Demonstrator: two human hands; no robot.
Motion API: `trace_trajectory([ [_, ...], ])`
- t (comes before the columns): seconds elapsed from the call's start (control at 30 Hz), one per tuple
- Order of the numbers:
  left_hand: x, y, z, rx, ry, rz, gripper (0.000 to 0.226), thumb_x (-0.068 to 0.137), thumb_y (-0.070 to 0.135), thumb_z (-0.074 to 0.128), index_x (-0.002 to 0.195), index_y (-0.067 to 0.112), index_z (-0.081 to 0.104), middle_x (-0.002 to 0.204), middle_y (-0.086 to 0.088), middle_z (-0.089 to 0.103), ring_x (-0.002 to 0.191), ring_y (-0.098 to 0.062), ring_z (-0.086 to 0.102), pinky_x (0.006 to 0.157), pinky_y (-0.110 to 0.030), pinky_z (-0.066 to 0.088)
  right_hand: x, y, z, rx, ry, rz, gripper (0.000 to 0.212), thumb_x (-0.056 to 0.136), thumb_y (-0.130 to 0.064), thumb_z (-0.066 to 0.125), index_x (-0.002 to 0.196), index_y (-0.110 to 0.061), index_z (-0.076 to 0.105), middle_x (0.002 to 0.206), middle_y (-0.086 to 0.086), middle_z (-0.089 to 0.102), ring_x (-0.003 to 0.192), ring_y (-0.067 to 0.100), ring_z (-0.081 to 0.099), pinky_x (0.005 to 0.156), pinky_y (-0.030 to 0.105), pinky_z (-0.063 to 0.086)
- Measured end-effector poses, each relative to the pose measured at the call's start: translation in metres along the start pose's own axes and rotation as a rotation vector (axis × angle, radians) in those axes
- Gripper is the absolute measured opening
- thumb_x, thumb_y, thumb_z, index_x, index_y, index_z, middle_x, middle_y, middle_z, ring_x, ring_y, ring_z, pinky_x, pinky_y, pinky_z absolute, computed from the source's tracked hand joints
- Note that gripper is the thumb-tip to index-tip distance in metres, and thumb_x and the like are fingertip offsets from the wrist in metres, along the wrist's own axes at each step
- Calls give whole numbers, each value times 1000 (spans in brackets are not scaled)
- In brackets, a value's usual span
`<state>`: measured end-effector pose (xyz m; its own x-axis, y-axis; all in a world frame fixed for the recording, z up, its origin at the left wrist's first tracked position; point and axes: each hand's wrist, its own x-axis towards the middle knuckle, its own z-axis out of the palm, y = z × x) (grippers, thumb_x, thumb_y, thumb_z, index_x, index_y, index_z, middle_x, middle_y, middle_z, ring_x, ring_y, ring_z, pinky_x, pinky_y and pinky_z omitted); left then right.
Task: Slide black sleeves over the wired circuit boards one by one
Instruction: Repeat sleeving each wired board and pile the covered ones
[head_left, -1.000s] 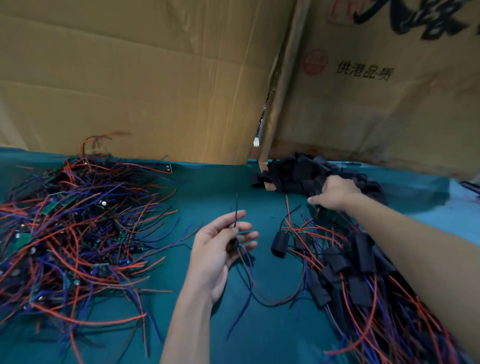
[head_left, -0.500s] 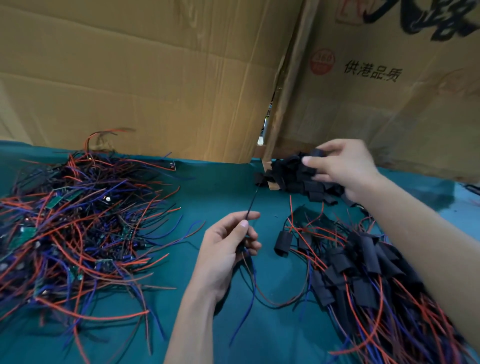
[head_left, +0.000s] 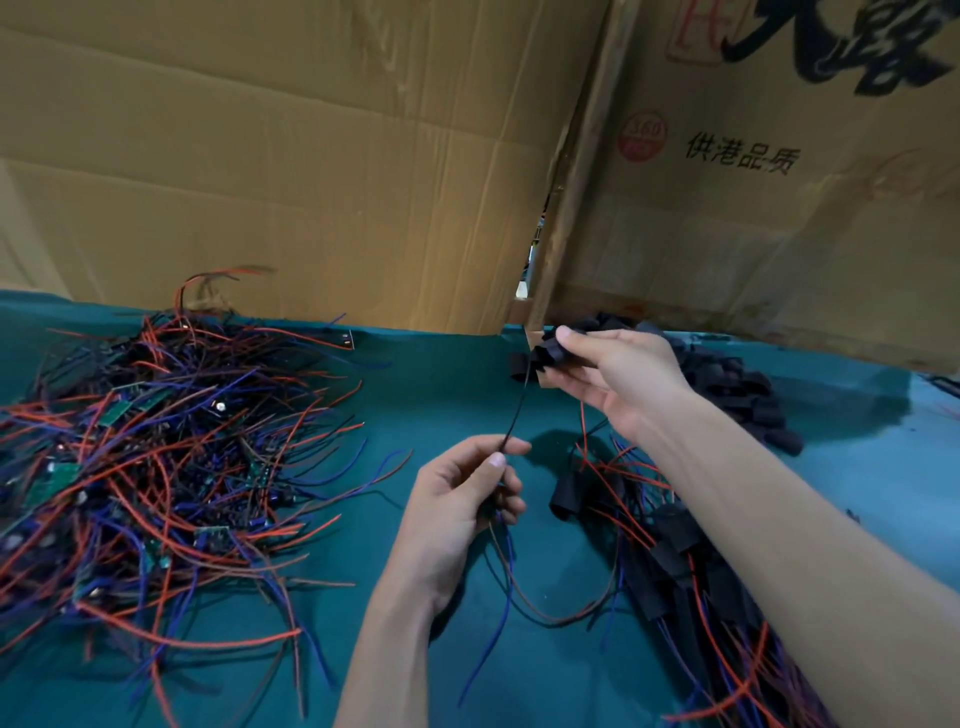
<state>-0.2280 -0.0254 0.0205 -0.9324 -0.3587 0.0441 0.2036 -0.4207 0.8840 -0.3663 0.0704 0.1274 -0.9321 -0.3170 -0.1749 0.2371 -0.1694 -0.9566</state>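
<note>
The left hand (head_left: 457, 499) pinches a thin black wire (head_left: 517, 410) upright, its board hidden in the palm; the right hand (head_left: 618, 374) grips a black sleeve (head_left: 550, 353) just above the wire tip, seemingly ready for threading.

A small assembly workshop: heaps of wired circuit boards (head_left: 156, 467) on a green-covered bench (head_left: 441, 384) walled by flattened cardboard cartons (head_left: 311, 171).
</note>
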Motion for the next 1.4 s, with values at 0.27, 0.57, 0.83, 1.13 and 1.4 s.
trace_trajectory([
  [0.27, 0, -1, -1, 15, -4, -13, 26, 100, 8, 52, 94, 17, 76, 71, -5, 59, 59, -15, 56, 59, -22, 45, -1, 0, 0, -21, -143, 30, 15, 89, 0, 74, 98, 1, 64, 87, 18, 75, 69, 22, 75, 64, 29, 62],
  [0.57, 5, -2, -1, 15, 118, 5, 20, 98, -3, 50, 114, 8, 56, 79, -13, 68, 55, -18, 58, 50, -21, 42, -31, 37, 8, -481, -139, -137, 39, 74, 0, 88, 108, -6, 68, 92, 16, 68, 78, 23, 69, 65, 33, 63],
  [0.83, 7, 0, 0, -50, 164, -47, 56, 77, -20, 34, 124, 7, 49, 94, -18, 68, 65, -22, 67, 53, -25, 47, -39, 69, 8, -660, 11, -313, 29, 64, -12, 93, 69, -33, 72, 67, -11, 74, 67, 5, 69, 77, 45, 63],
  [1.13, 3, -7, -3, -69, 230, -17, 26, 77, -5, 76, 99, 4, 64, 94, -17, 68, 85, -30, 73, 81, -32, 60, -37, 86, -6, -258, 238, -375, 19, 63, -18, 87, 80, -23, 79, 77, -3, 77, 71, 13, 69, 76, 39, 59],
  [1.4, 6, -11, -5, 110, 233, 72, 31, 82, -16, 66, 92, 12, 75, 90, -4, 77, 82, -19, 74, 76, -24, 57, -41, 93, 0, -295, 181, -335, 34, 59, -51, 84, 83, -27, 78, 77, -4, 76, 75, 20, 72, 80, 50, 61],
])
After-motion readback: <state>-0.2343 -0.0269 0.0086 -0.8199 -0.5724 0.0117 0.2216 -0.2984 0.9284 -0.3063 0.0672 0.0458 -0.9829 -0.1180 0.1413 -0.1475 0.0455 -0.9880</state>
